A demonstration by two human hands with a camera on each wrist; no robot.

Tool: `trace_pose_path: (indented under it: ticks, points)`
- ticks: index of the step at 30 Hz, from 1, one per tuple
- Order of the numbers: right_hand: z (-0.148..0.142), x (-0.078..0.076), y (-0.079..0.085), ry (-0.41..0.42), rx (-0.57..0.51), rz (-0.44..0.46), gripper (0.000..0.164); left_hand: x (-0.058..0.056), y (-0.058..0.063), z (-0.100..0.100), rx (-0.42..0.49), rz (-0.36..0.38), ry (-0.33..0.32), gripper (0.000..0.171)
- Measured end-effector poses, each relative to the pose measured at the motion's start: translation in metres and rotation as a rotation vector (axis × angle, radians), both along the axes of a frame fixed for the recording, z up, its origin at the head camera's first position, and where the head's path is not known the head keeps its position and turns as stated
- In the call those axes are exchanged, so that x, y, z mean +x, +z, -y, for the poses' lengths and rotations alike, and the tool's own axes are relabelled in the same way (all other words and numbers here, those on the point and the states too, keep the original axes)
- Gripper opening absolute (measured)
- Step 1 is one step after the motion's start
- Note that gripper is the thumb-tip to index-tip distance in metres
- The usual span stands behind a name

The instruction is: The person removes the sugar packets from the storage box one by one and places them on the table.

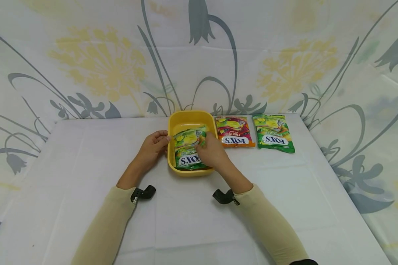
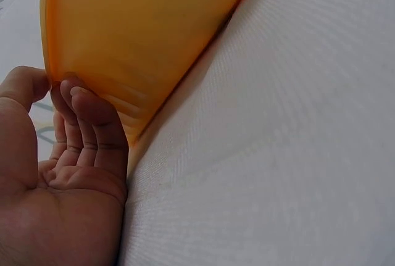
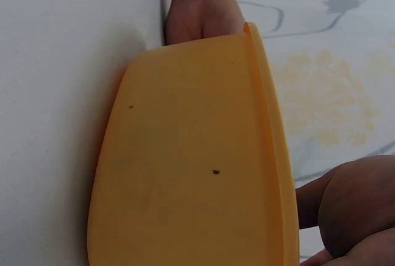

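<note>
A yellow plastic tub (image 1: 191,173) stands on the table with a green FOX'S candy bag (image 1: 185,147) lying inside it. My left hand (image 1: 153,149) pinches the tub's left rim; in the left wrist view the thumb is at the rim and the curled fingers (image 2: 102,124) are against the outer wall. Reaching over the right rim, my right hand (image 1: 213,151) grips the right side of the green bag inside the tub. Its fingertips are partly hidden. The right wrist view mostly shows the tub's outer wall (image 3: 191,136), with part of the right hand (image 3: 364,210) above the rim.
A red FOX'S Fruits candy bag (image 1: 234,131) lies just right of the tub. Beyond it is another green FOX'S bag (image 1: 274,133). All sit near the back edge of the white-covered table (image 1: 185,221), in front of a flowered cloth backdrop (image 1: 172,55).
</note>
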State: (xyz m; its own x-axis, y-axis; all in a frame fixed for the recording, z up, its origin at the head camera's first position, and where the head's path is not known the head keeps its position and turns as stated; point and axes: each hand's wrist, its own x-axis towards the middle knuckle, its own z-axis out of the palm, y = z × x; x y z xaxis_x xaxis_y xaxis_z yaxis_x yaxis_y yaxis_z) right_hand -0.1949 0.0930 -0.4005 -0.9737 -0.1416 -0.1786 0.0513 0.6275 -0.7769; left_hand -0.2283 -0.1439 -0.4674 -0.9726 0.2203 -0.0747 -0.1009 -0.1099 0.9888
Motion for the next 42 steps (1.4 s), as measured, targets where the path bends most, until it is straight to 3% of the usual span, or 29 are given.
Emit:
trace_pose_path:
  ticks: [5, 19, 24, 33, 42]
  points:
    - [0.002, 0.001, 0.001, -0.013, 0.019, -0.039, 0.051, 0.0, 0.001, 0.001, -0.004, 0.001, 0.003, 0.026]
    - [0.0, 0.001, 0.004, -0.095, -0.076, -0.114, 0.061, -0.001, 0.002, 0.002, -0.003, -0.021, 0.0, 0.025]
    - [-0.01, 0.001, 0.011, -0.123, -0.107, -0.101, 0.065, -0.001, -0.001, 0.001, -0.004, -0.012, 0.002, 0.026]
    - [-0.021, 0.005, 0.021, -0.168, -0.273, -0.089, 0.068, -0.002, -0.005, -0.001, 0.04, -0.007, -0.005, 0.029]
    - [-0.031, 0.007, 0.028, -0.166, -0.358, 0.009, 0.072, -0.001, -0.003, -0.001, 0.049, -0.006, 0.001, 0.026]
